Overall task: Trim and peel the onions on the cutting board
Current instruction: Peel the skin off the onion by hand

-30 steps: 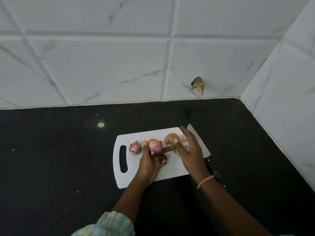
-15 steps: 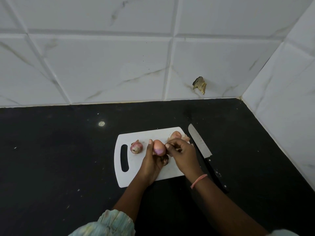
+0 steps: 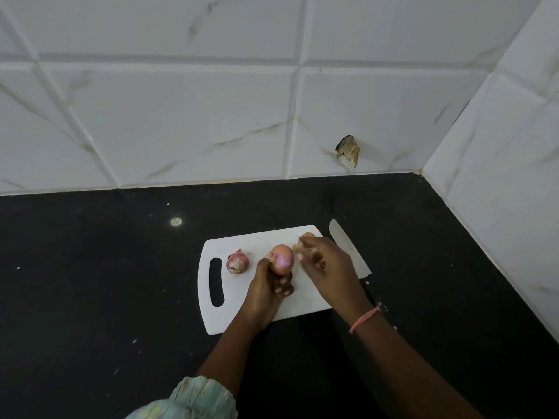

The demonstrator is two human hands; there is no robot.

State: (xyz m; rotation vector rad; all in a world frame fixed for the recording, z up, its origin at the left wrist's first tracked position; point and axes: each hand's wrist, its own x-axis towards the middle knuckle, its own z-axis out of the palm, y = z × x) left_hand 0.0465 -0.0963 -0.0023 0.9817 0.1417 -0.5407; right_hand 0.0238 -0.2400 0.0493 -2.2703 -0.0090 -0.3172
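Near the centre of the frame the left hand (image 3: pixel 267 285) is gripping an onion (image 3: pixel 282 259) from below, fingers and thumb curled round its lower half, and is holding it up just above the white cutting board (image 3: pixel 242 303). The onion's long axis is running roughly up the frame, away from the person. The right hand (image 3: pixel 325 267) is hovering just to the right of that onion, fingertips (image 3: pixel 300 256) bunched and pointing left at its side; whether they are pinching a scrap of skin is too blurred to tell. So the onion is lying immediately left of the right hand, which looks like the nearer one for stripping the next layer of skin. A second onion (image 3: pixel 237 262), apparently unpeeled, is sitting on the board to the left, beside the handle slot. Something pale, perhaps peel or another onion (image 3: pixel 307 235), is showing behind the right hand. A knife (image 3: pixel 348 247) is lying off the board's right edge on the black surface (image 3: pixel 90 282), blade pointing toward the upper part of the frame, partly hidden by the right hand.
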